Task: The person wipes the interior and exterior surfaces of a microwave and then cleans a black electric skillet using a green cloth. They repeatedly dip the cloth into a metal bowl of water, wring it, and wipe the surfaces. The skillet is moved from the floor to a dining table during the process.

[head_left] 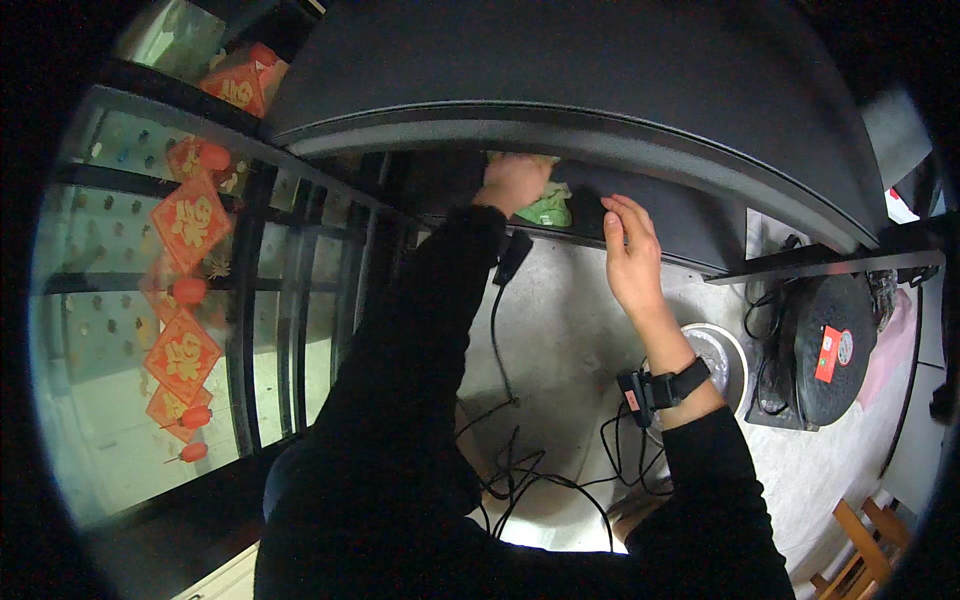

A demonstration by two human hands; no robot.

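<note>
My left hand reaches under the dark upper board onto the lower black shelf. Its fingers are closed on a crumpled light green cloth, part of which hides beneath the hand. To the right, my right hand is held near the front edge of that shelf, fingers stretched out and palm turned inward, with nothing in it. A black strap with a small box sits around my right wrist.
Above spreads a wide black board. Dark-framed glass panels with red hanging ornaments line the left. Black cables dangle below. A round bucket, a round black appliance and a wooden stool stand at right.
</note>
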